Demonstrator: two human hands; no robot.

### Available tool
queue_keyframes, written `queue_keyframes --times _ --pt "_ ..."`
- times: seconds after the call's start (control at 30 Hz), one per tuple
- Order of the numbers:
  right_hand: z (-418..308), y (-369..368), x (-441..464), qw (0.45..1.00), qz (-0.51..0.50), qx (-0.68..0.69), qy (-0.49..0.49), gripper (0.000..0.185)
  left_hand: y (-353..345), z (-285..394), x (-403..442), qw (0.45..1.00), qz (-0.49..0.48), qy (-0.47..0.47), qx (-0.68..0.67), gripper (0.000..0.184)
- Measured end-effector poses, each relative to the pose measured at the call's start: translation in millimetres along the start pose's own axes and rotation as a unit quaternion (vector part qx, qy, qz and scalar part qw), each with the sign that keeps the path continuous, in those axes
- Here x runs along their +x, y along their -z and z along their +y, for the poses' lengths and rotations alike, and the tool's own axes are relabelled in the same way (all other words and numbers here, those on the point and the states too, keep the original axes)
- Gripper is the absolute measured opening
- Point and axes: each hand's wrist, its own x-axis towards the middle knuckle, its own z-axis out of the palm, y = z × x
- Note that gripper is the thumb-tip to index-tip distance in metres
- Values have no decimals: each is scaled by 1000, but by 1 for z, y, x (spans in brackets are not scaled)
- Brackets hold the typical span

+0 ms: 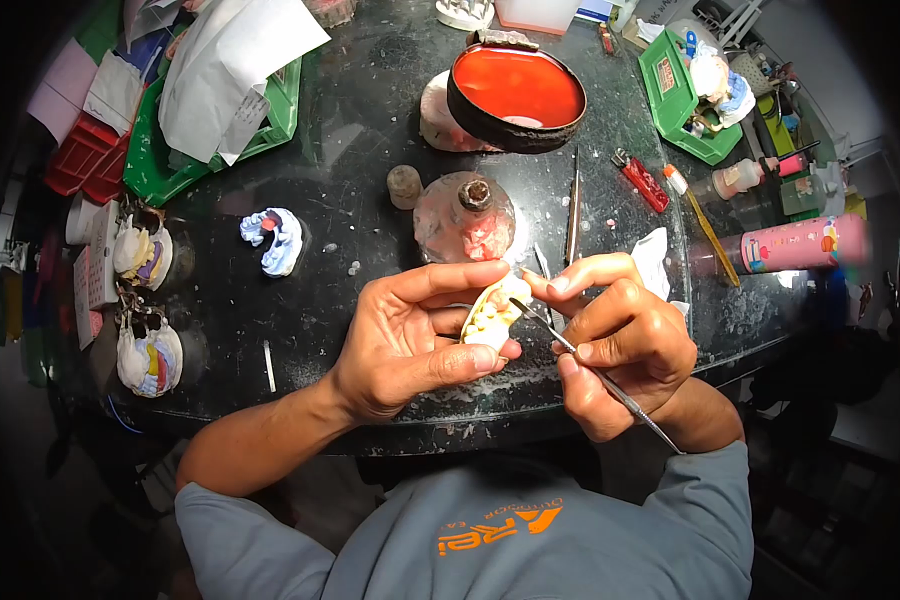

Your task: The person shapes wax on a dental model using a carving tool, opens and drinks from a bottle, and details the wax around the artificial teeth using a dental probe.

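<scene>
A pale yellow dental cast [487,325] with teeth is held up near the table's front edge. My left hand [400,340] grips it from the left, thumb below and index finger along the top. In my right hand [625,345] is a thin metal carving tool [610,385], held like a pen, its tip touching the cast's teeth. The right index finger reaches to the cast's upper right side. Just behind the cast stands a glass spirit burner [460,222] with a metal top.
Behind the burner is a round pan of red wax [518,88]. A blue-white cast [272,242] and mounted casts [150,355] lie left. At right are a red lighter [642,183], a brush [705,225], a pink bottle [805,243] and a green bin [670,85].
</scene>
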Motion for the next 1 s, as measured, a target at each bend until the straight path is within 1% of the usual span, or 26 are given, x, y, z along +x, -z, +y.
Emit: queue_keyframes --times 0.6,0.7,0.77,0.8,0.9,0.93,1.0 --pt "-2 2 1 1000 -8 1 2 24 0 0 0 1000 11 6 4 67" --pt "-1 6 2 1000 13 -2 -1 22 1 0 0 1000 5 -8 15 62" --pt "8 12 0 999 36 -21 13 21 0 -1 0 998 14 -18 62 61" --pt "12 13 -2 998 62 -18 6 21 -2 -2 0 996 18 -24 86 61" --pt "22 15 -4 994 111 -4 -10 21 -7 1 -1 993 34 -14 112 61" --pt "24 16 -4 993 113 -7 -15 21 -7 2 -1 991 40 4 125 64" --pt "24 15 -3 993 114 -20 -21 20 -6 2 -2 989 37 2 146 63"
